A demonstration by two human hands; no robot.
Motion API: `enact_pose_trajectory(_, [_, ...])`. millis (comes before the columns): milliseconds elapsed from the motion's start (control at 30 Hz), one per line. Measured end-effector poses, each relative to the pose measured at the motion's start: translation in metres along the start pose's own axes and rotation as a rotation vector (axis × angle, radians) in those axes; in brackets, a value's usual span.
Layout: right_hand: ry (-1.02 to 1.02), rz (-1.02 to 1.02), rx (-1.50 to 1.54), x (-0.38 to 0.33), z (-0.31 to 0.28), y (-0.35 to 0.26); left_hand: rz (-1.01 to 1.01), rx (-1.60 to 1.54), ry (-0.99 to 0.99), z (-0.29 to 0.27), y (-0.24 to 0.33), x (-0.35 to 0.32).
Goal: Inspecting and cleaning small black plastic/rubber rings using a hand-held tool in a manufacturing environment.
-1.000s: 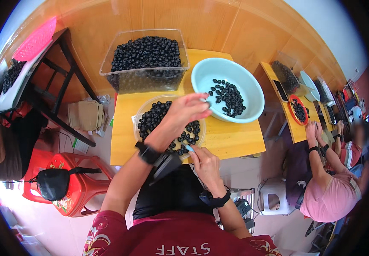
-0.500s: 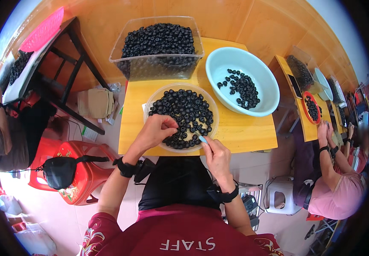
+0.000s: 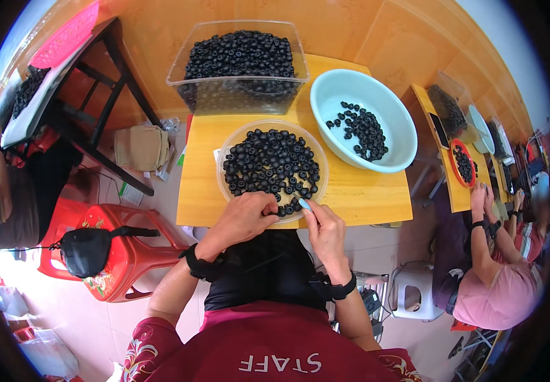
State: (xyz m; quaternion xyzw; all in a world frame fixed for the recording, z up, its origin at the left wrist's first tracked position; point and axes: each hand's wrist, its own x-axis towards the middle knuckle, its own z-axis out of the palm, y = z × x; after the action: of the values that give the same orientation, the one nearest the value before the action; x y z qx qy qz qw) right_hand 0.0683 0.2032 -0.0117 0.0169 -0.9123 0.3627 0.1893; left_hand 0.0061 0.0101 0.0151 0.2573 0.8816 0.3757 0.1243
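Note:
A shallow, clear round tray [image 3: 222, 173] sits at the front of the yellow table, filled with small black ring-like parts [image 3: 268, 159] that have a hole in the middle. Over its near left rim, my left hand [image 3: 244, 218] is closed with curled fingers; whatever is between the fingertips is hidden. My right hand [image 3: 327, 234] is beside the near right rim, thumb and fingers pinching a small light-blue tool [image 3: 305, 204]. The blue end points in over the tray, close to several black parts. A gap separates my two hands.
Behind the tray stands a clear rectangular bin [image 3: 240, 95] heaped with black parts. A pale blue basin [image 3: 332, 86] with more of them is at the back right of the yellow table [image 3: 376, 197]. A red stool [image 3: 125, 254] holds a black bag at left. Other people work at both sides.
My left hand has moved right and slightly down, nearer the tray's front rim and my right hand. My right hand stays nearly in place with the blue tool. The view has shifted slightly.

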Motion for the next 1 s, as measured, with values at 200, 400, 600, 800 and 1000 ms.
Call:
enact_pose_trajectory(200, [0.007,-0.006,0.004,0.000,0.002,0.002,-0.020,-0.179,0.016,0.001,-0.003,-0.004])
enact_pose_trajectory(400, [0.012,-0.018,0.005,0.000,0.002,0.004,-0.100,-0.824,0.124,0.005,0.000,-0.004])
enact_pose_trajectory(600, [-0.035,-0.005,-0.026,0.009,-0.007,-0.009,-0.157,-1.509,0.069,0.001,0.000,-0.005])
enact_pose_trajectory(800, [0.023,-0.044,0.036,0.008,-0.019,-0.039,-0.151,-1.733,0.024,0.013,-0.003,-0.006])
enact_pose_trajectory(1000, [0.021,-0.208,0.042,0.006,-0.020,-0.048,-0.182,-1.773,0.007,0.019,-0.009,-0.009])
